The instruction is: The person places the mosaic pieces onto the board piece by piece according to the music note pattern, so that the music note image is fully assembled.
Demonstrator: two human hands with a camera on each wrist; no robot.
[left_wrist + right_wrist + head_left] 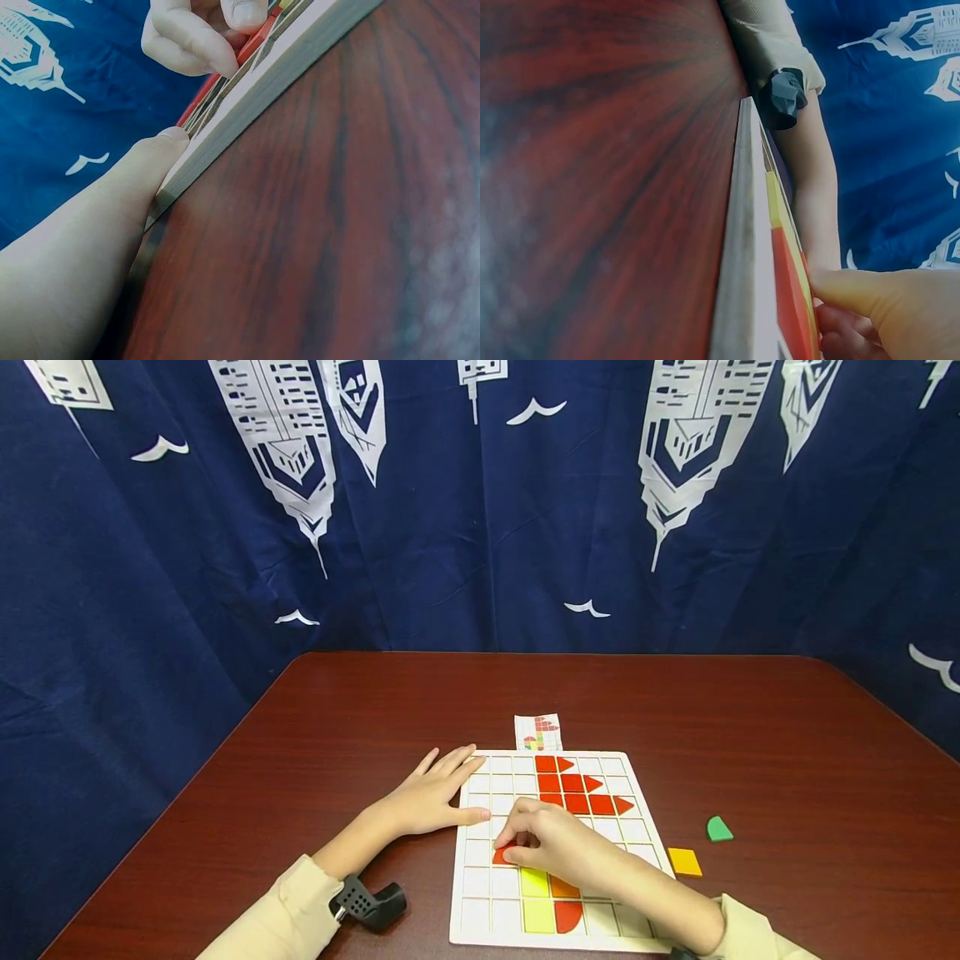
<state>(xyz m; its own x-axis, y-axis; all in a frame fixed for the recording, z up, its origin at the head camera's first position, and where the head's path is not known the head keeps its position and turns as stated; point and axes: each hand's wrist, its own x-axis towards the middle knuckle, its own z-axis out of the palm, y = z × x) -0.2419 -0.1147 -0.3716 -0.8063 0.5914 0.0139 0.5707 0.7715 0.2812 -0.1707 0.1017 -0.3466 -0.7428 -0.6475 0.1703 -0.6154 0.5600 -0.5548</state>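
Note:
A white gridded board [476, 882] lies on the table, with several red, orange and yellow pieces set in its squares. My right hand [558, 847] is over the lower middle of the board. Its thumb and fingers pinch a red piece [501, 857], mostly hidden under the fingertips, at one of the squares. My left hand [431, 799] rests with spread fingers on the board's left edge. Red squares and triangles [575, 783] form three rows near the top. Below my right hand are yellow squares [537, 916] and a red rounded piece [567, 916].
A small printed card [527, 727] with a coloured pattern sticks out behind the board's top edge. To the right of the board lie a green rounded piece [718, 829] and a yellow-orange square [685, 862] on the brown table [810, 760]. A blue curtain [480, 527] hangs behind.

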